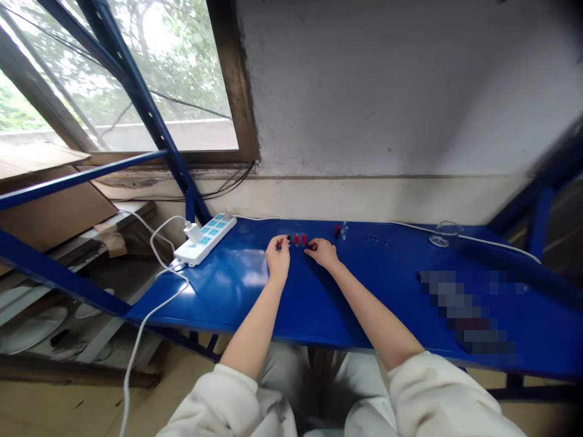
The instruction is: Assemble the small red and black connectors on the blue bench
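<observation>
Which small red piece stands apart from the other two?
The lone red piece right of the right hand, beside a clear piece; the other two stand left of that hand.

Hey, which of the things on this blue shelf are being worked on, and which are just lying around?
In hand: the row of small red and black parts, between the left hand and the right hand.
Lying about: power strip, white cable, looped wire, small dark bits.

Tiny red pieces (297, 239) (kind unclear)
</observation>
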The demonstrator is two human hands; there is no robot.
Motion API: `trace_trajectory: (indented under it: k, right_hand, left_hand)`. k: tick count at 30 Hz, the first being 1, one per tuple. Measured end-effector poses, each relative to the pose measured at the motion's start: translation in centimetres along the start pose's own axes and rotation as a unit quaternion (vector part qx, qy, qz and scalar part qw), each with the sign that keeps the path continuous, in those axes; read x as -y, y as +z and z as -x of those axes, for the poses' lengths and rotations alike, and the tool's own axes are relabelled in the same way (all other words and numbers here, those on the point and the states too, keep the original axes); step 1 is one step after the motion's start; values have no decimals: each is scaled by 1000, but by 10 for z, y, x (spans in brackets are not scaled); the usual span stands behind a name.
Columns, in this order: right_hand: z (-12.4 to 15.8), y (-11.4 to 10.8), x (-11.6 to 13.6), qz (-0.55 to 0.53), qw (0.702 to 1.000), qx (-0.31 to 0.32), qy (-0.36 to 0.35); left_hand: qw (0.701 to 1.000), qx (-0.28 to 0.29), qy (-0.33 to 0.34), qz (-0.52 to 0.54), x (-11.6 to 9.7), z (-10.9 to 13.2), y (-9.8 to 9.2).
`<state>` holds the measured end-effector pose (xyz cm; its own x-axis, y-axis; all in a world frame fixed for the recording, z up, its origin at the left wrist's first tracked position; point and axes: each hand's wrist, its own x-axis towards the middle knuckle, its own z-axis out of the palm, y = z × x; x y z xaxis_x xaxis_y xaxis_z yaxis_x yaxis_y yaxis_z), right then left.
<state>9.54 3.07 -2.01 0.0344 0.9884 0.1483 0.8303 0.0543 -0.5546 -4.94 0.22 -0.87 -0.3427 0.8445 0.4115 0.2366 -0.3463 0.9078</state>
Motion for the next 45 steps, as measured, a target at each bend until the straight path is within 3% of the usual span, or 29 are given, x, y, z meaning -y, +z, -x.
trace_trajectory:
  k: [5,9,13,18,22,26,33,39,45]
  right_hand:
    - [15,-21,-23,-19,999,-17,24]
    - [21,-37,-50,3,990,-116,81]
    - [20,-36,-74,-5,981,-163,108]
    - [13,-29,-86,-4,979,-176,106]
    - [9,-28,-86,32,977,-178,117]
    - [6,-30,-82,45,976,-168,128]
    - [-5,-33,-82,54,978,-157,129]
    - [-12,-32,-86,49,978,-166,121]
    - [-15,-32,-88,46,978,-161,121]
  left_hand:
    - [996,10,74,-44,-10,8,0]
    - [976,54,195,-83,-13,17,5]
    - [951,112,260,-120,-13,23,8]
    - [928,178,302,-130,-19,29,10]
    - [908,269,291,-136,-29,39,25]
    - [888,326,258,-195,-31,42,56]
    - [866,335,164,-334,-18,26,105]
    - [854,325,155,-375,-3,21,121]
    - [853,296,195,-384,-1,18,129]
